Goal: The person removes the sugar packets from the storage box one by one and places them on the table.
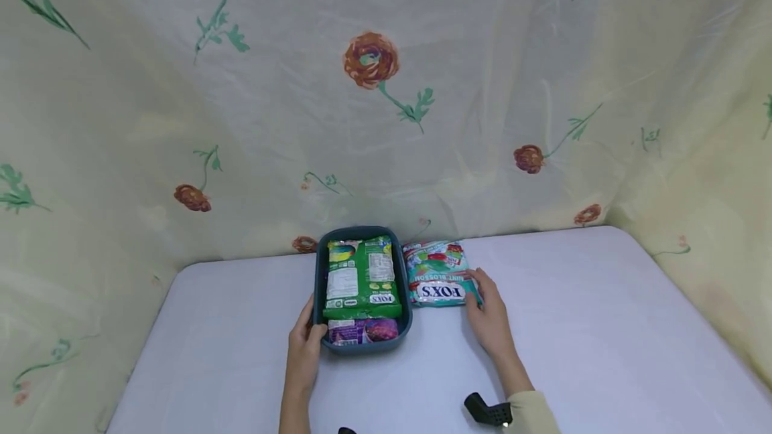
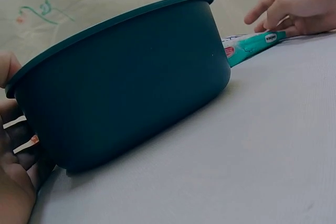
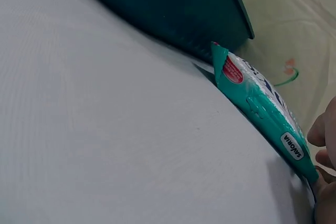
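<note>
A dark teal plastic tub (image 1: pixel 366 349) stands on the table. Inside lie a green candy bag (image 1: pixel 362 280) marked FOX'S and, partly under it, a purple packet (image 1: pixel 362 331). My left hand (image 1: pixel 305 347) grips the tub's left side, thumb at the rim and fingers along the outer wall. Right of the tub a teal FOX'S mint candy bag (image 1: pixel 439 274) lies flat, its lettering upside down in the head view. My right hand (image 1: pixel 490 313) is at that bag's right edge, loosely bent fingers touching it. In the right wrist view only some fingertips (image 3: pixel 317 132) show.
A white cloth covers the table (image 1: pixel 573 313). Behind it hangs a pale curtain (image 1: pixel 458 173) printed with flowers, close to the tub's far end. A black device (image 1: pixel 487 411) sits by the right sleeve (image 1: pixel 533 412).
</note>
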Demonstrator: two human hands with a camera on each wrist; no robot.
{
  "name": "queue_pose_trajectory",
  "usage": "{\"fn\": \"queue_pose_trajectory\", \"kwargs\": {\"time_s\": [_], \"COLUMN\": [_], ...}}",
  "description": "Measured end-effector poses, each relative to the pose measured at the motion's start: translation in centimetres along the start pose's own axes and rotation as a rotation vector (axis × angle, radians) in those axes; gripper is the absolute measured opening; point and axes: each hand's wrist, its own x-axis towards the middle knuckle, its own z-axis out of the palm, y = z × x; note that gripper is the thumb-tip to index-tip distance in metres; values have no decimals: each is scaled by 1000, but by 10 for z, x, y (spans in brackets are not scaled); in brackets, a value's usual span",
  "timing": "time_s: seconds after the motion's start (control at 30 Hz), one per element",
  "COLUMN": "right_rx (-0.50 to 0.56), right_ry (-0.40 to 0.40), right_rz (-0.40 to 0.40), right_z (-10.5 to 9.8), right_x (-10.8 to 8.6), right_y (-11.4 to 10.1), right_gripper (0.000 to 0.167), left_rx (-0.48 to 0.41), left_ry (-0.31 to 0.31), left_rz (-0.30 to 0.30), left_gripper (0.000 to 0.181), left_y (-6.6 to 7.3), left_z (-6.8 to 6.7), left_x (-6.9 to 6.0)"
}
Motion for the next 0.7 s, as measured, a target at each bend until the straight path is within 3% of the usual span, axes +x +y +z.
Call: {"fn": "queue_pose_trajectory", "kwargs": {"time_s": [0.17, 0.43, 0.5, 0.6, 0.7], "right_rx": [104, 339, 444, 624, 788], "right_ry": [20, 201, 211, 130, -52], "right_rz": [10, 82, 79, 47, 25], "right_z": [-2, -5, -4, -4, -9], "right_x": [-4, -8, -11, -16, -21], "right_y": [2, -3, -8, -21, -40], "right_gripper": [44, 35, 34, 33, 38], "left_rx": [-3, -4, -10, -22, -31], "left_ry": [23, 17, 18, 12, 4], "left_rz": [10, 5, -4, -6, -3], "left_gripper": [59, 59, 59, 59, 58], "left_y": [-3, -1, -1, -1, 1], "left_z": [1, 0, 0, -1, 1], "left_x": [-3, -5, -6, -7, -5]}}
